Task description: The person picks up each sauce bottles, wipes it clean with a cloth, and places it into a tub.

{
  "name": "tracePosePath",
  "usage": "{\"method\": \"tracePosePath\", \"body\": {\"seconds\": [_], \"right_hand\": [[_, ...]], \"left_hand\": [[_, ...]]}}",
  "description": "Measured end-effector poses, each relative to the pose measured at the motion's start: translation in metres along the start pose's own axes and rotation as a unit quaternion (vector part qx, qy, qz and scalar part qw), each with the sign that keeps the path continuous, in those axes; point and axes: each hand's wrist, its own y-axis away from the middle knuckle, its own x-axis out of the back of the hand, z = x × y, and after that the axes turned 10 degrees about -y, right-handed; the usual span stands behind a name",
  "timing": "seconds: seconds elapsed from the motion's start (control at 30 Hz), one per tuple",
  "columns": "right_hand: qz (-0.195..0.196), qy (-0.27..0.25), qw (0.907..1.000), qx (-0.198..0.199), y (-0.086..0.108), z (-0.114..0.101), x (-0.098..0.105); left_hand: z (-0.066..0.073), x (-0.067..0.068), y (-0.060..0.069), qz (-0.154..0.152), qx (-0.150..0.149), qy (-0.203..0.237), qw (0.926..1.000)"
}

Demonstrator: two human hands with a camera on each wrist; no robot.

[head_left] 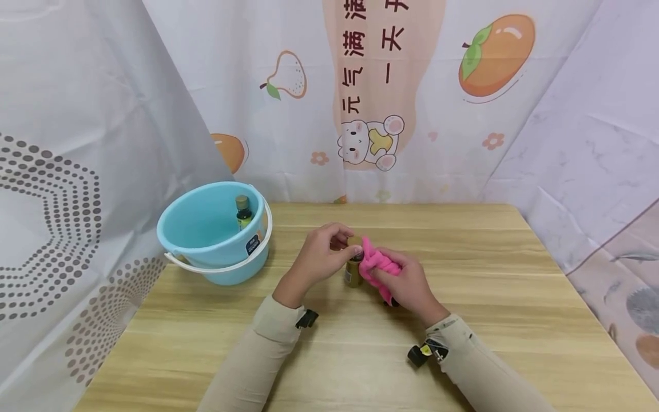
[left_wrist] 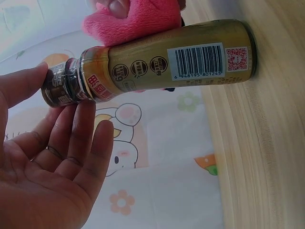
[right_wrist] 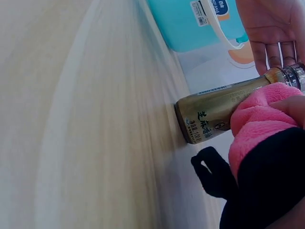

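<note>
A small gold-labelled sesame oil bottle (head_left: 353,276) stands upright on the wooden table. My left hand (head_left: 323,252) pinches its cap (left_wrist: 58,86) between thumb and fingers. From the other side, my right hand (head_left: 410,283) grips a bunched pink plush cloth (head_left: 378,268), which touches the bottle near its shoulder. A barcode and a red square code show on the bottle's side in the left wrist view. The cloth has a black part with a loop (right_wrist: 213,171), seen in the right wrist view. Part of the bottle's neck is hidden by the cloth and fingers.
At the table's back left stands a light blue bucket (head_left: 226,260) with a white handle. Inside it leans another capped bottle (head_left: 243,213). A printed curtain (head_left: 298,126) hangs behind the table (head_left: 515,286), with pale cloth at both sides.
</note>
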Motion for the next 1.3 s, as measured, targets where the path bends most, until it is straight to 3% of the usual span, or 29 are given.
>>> {"method": "tracePosePath", "body": {"seconds": [0.57, 0.87, 1.13, 1.3], "right_hand": [[-0.008, 0.071, 0.9957, -0.059, 0.000, 0.010, 0.002], [-0.020, 0.109, 0.9925, -0.053, -0.001, 0.011, 0.002], [0.007, 0.077, 0.9947, -0.067, 0.000, 0.006, 0.003], [0.029, 0.031, 0.9980, -0.047, 0.000, -0.002, 0.003]], "left_hand": [[-0.001, -0.002, 0.001, -0.003, 0.002, -0.006, 1.0000], [-0.001, -0.002, 0.000, 0.001, -0.003, 0.001, 1.0000], [-0.001, -0.001, 0.000, -0.001, -0.001, 0.002, 1.0000], [-0.001, -0.001, 0.001, -0.002, 0.001, 0.001, 1.0000]]}}
